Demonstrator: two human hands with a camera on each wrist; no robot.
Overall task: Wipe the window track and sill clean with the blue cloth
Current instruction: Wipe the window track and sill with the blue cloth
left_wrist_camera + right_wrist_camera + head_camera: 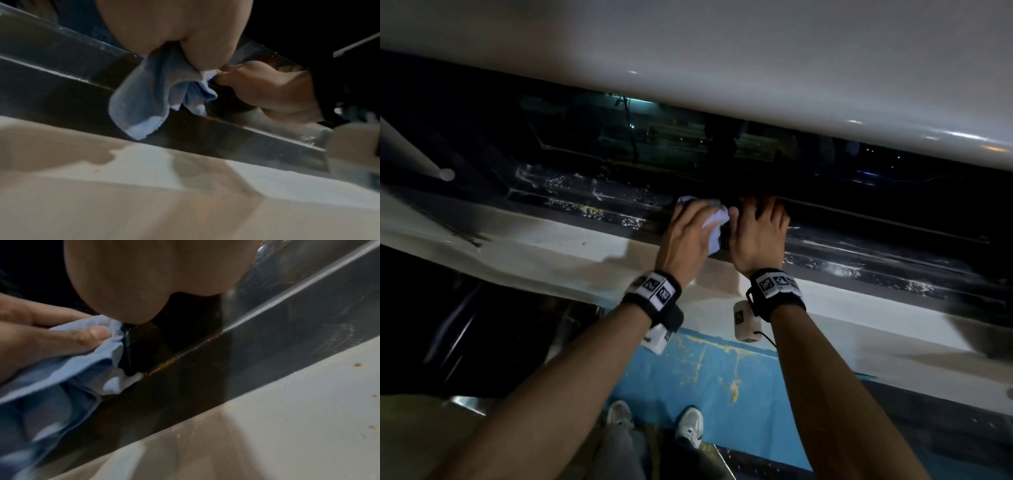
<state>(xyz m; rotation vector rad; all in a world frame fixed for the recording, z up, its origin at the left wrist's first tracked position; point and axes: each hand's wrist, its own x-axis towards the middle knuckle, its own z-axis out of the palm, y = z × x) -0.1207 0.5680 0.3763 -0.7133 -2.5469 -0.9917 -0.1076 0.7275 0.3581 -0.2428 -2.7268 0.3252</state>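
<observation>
My left hand (697, 219) grips the crumpled blue cloth (717, 222) and holds it down on the dark window track (592, 202). In the left wrist view the cloth (144, 97) hangs bunched out of my palm over the track rail. My right hand (756, 219) lies just right of the cloth with its fingers spread on the track; the fingertips are lost in the dark slot. Its thumb touches the cloth's edge (211, 76). The right wrist view shows my left fingers (61, 337) lying on the cloth (72, 378). The pale sill (544, 250) runs below the track.
Yellow crumbs (592, 209) and white smears (842, 270) dot the track on both sides of my hands. The white window sash (722, 68) overhangs closely above. A white pipe (414, 150) juts in at left. Below the sill is a stained blue wall (705, 377).
</observation>
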